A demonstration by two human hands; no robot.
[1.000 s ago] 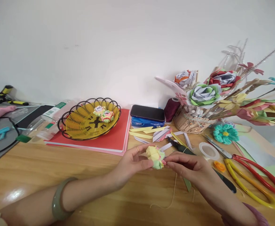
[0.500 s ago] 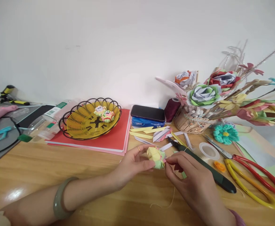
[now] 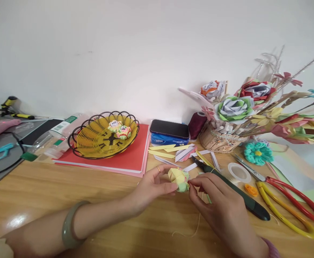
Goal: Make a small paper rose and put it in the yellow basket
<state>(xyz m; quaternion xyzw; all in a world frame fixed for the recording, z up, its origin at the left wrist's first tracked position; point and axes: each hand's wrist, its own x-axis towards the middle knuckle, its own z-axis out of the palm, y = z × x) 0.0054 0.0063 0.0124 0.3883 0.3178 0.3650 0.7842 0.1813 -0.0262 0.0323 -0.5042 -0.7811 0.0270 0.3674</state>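
Note:
Above the wooden table (image 3: 65, 193), my left hand (image 3: 151, 186) is closed on a small folded paper flower (image 3: 178, 179) of yellow, green and pink. A ring shows on one finger and a green bangle (image 3: 69, 229) circles that wrist. My right hand (image 3: 216, 200) pinches the flower's right edge with thumb and forefinger. A thin pale thread (image 3: 196, 225) trails on the table under it.
A yellow wire basket (image 3: 92, 143) holding two paper flowers sits on red paper at back left. Paper strips (image 3: 173, 152), a green-handled tool (image 3: 232, 193), tape roll (image 3: 238, 172), red and yellow scissors (image 3: 288, 200) and a bouquet basket (image 3: 221, 141) lie right. Glue guns are far left.
My right hand turned and came lower, its fingers now pinching the flower's right edge from below. My left hand kept its hold almost still.

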